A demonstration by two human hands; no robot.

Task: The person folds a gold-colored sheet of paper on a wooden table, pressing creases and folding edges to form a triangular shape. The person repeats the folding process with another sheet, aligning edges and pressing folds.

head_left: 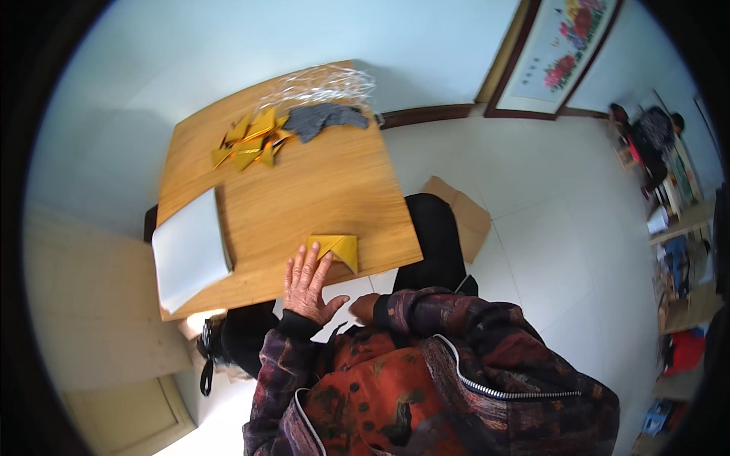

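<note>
red shirt (374, 384) nearest; left hand (306, 283) lay outspread on folded gold paper (343, 248), likely steadying it; whether right hand (364, 309) gripped, we couldn't tell.

You wear a dark jacket (525, 357) patterned in purplish and reddish brown, edged with a pale-toothed zipper (494, 393). Black cuffs (298, 325) finish its sleeves (277, 368) right behind your hands (306, 289). Nearer you than the hands, a rust-red garment (380, 370) shows dark spots and blotches. Your trousers (436, 232), visible either side of the hands, are black.
</note>
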